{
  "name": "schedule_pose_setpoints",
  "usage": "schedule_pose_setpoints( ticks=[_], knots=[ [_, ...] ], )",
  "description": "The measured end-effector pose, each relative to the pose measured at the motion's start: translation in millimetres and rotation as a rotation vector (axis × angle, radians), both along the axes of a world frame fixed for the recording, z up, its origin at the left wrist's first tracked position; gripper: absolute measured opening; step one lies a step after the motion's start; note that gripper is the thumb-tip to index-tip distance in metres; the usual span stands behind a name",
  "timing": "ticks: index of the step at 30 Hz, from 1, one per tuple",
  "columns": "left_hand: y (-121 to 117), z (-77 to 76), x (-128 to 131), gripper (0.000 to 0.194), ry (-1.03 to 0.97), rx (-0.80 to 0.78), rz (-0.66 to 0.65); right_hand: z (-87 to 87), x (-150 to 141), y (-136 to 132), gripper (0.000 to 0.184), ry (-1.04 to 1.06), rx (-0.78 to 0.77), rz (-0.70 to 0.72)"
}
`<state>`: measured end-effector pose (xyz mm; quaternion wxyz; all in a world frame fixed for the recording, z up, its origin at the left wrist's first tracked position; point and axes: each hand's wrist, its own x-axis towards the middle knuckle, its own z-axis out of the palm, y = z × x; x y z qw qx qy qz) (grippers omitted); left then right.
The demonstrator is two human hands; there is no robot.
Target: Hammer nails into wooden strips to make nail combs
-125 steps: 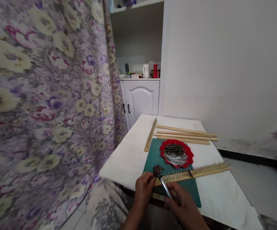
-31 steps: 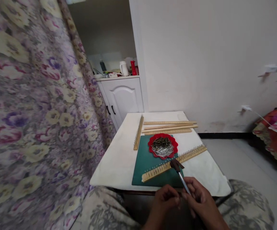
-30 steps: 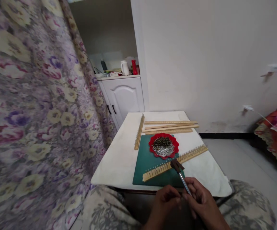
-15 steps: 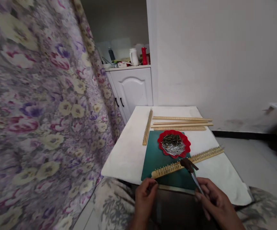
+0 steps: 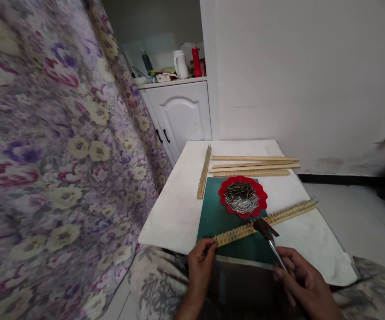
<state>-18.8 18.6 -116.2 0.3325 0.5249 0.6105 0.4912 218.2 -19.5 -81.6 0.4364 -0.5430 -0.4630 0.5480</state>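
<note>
A long wooden strip studded with nails lies slantwise across a green cutting mat on the white table. My left hand pinches the strip's near left end with closed fingers. My right hand is wrapped round the metal handle of a small hammer, whose dark head rests by the strip's middle. A red scalloped dish full of loose nails sits on the mat behind the strip.
Another nailed strip lies along the mat's left side. Three plain wooden strips lie at the table's far end. A floral curtain hangs at the left, a white cabinet stands behind, and my floral-clad knees flank the table's near edge.
My left hand left the hammer handle, moved left and took hold of the nailed strip's near end. The view swung left and tilted down.
</note>
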Motion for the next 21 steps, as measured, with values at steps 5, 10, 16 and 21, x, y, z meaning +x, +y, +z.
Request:
schedule_pose_setpoints(
  ticks=[5, 10, 16, 21],
  knots=[
    [1.6, -6.4, -2.8, 0.017, 0.072, 0.026, -0.027, -2.4, 0.6, 1.2, 0.037, 0.001, -0.017, 0.013],
    [2.6, -10.7, -4.2, 0.015, 0.136, 0.051, -0.059, -5.6, 0.8, 1.4, 0.035, -0.004, -0.009, 0.050],
    [4.3, -7.1, -2.5, 0.012, 0.166, 0.104, -0.100, 9.0, -6.3, 4.4, 0.033, 0.017, -0.061, 0.115],
    [5.8, -6.8, -3.9, 0.013, 0.154, 0.077, -0.121, 23.1, -27.2, 10.4, 0.023, 0.041, -0.033, 0.332]
  ],
)
